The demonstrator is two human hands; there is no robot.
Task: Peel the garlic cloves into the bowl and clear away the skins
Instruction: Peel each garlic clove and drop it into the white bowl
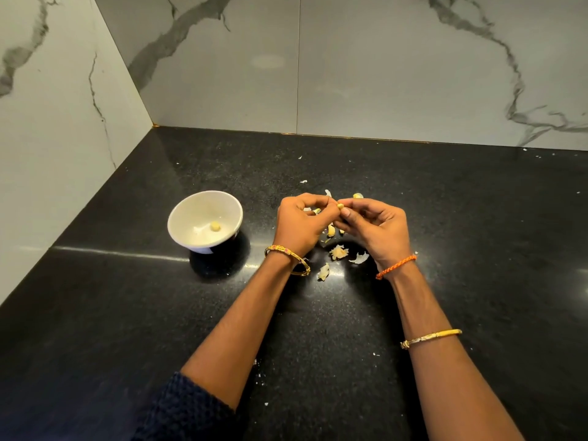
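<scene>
- While both hands work over the middle of the black worktop [127, 297], the garlic clove [340, 205] sits pinched between them: the left hand [299, 224] and the right hand [375, 227] each have fingertips curled in on it, so neither grip is open at all.
- Only a tiny yellowish bit of the clove shows between the fingers, so I can't tell how much skin is left on it.
- Handling guess: a clove like this is light and firm, but gets slippery once bare, and the skin is papery and tears in flakes. Best bet is probably to hold the body with one hand and pick at the skin from an end with the other.
- The white bowl [178, 218] is off to the left of the hands, well apart from them, with one peeled clove [215, 226] already lying in the bottom.
- Garlic skins [338, 251] are scattered on the worktop under and just beyond the hands, plus small white flecks further out. They look light enough to drift, so gathering them will likely want a gentle sweep.
- Surface is polished dark stone, pretty glossy with light glare. It sits in a corner, with white grey-veined marble-look walls [381, 74] behind and to the left.
</scene>
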